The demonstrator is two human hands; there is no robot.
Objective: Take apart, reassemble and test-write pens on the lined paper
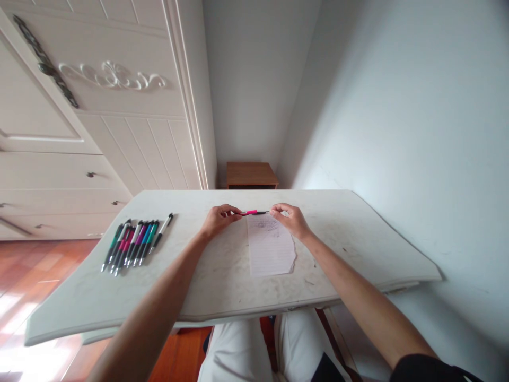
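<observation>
A pink and black pen [253, 213] is held level above the far end of a lined sheet of paper [270, 248]. My left hand [218, 218] pinches its pink end and my right hand [289, 218] pinches its black end. The paper has a scribble near its top and a torn right edge. It lies on a white table [358, 239].
Several pens [135, 243] in green, pink, teal and white lie side by side on the table's left part. A white wardrobe [99, 106] stands to the left. A small wooden cabinet [250, 175] sits beyond the table, and a grey wall [417, 132] runs along the right.
</observation>
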